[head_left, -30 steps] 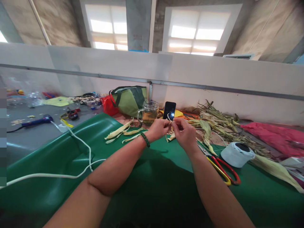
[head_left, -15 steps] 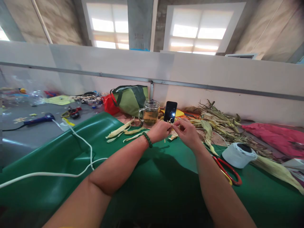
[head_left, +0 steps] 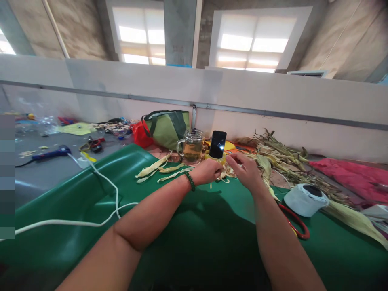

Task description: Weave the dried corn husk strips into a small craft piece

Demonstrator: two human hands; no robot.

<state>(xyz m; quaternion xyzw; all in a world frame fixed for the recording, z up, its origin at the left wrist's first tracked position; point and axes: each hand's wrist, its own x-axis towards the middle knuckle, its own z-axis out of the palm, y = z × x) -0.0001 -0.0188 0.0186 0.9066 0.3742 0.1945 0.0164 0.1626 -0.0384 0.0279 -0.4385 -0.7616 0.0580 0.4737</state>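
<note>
My left hand (head_left: pixel 207 172), with a green bead bracelet (head_left: pixel 190 180) at the wrist, is closed over the green mat (head_left: pixel 194 218); what its fingers pinch is hidden. Just to its right, my right hand (head_left: pixel 246 171) has its fingers loosely apart, and nothing shows in them. Small pale husk scraps (head_left: pixel 227 174) lie between and behind the hands. Beyond them a phone (head_left: pixel 218 144) leans upright against a yellow roll (head_left: pixel 207 156). Dried corn husk strips (head_left: pixel 154 165) rest on the mat left of my left hand.
A glass mug of amber liquid (head_left: pixel 194 147) stands before a green bag (head_left: pixel 166 128). At right are red-handled scissors (head_left: pixel 300 230), a wrapped white spool (head_left: pixel 304 201) and a husk heap (head_left: pixel 279 153). A white cable (head_left: pixel 75 222) crosses the mat; a blue glue gun (head_left: pixel 53 152) lies left.
My hands have parted: the right hand moved slightly right, away from the left. The pale curled strip that stuck up above the fingers no longer shows there.
</note>
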